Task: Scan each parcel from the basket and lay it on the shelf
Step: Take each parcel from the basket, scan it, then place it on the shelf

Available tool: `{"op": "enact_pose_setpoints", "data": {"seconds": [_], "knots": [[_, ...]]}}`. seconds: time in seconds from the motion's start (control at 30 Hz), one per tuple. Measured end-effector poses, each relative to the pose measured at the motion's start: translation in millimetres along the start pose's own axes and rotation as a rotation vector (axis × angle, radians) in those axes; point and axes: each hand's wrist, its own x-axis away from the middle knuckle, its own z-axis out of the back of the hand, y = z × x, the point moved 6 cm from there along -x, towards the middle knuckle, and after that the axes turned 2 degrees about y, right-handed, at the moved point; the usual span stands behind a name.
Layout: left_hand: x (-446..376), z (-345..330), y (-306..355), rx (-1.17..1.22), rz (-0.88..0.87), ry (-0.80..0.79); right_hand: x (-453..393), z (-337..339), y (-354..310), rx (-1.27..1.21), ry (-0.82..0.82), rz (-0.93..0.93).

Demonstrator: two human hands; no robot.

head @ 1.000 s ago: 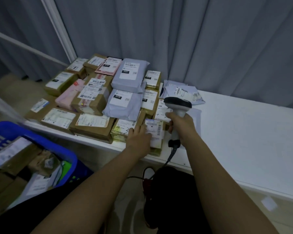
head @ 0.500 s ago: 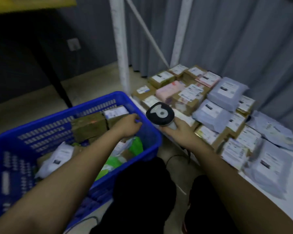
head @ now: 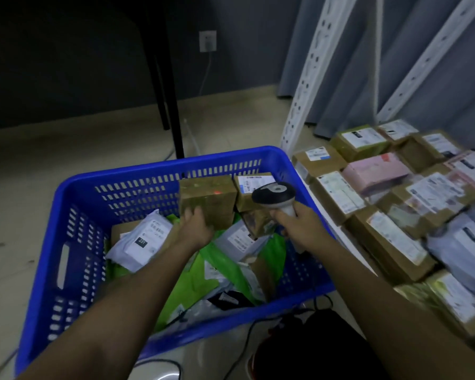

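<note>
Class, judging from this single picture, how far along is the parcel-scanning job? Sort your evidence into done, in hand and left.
Done: many labelled cardboard boxes and grey mailers already lie on the white shelf.
In hand: the left hand grips a brown cardboard box in the blue plastic basket; the right hand holds the handheld scanner.
Left: several parcels remain in the basket, including a white mailer bag.

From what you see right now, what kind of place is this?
Probably a parcel sorting or pickup room: a blue basket full of labelled parcels, a handheld scanner in the right hand, and many labelled boxes laid on a white shelf.
</note>
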Motion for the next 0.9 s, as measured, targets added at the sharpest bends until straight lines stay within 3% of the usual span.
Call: {"op": "enact_pose_setpoints", "data": {"seconds": [0.17,0.33,0.47,0.63,0.9], "knots": [[-55.4,3.2,-14.5,-0.018,0.054,0.105,-47.5,-14.3,15.8,-0.024,0.003,-0.081],[-79.4,-0.9,-29.9,0.147,0.187,0.181,-67.2,-17.9,21.9,-0.091,-0.005,-0.144],[-80.3,-4.2,-37.4,0.176,0.209,0.131,-68.9,-14.5,26.5,-0.112,0.014,-0.176],[-58.8,0.5,-27.4,0.100,0.163,0.139,-52.6,-3.8,20.1,-0.158,0.053,-0.174],[28.8,34.2,18.5,0.378,0.108,0.155,13.6,46.3,-4.4,-0.366,0.211,-0.138]]}}
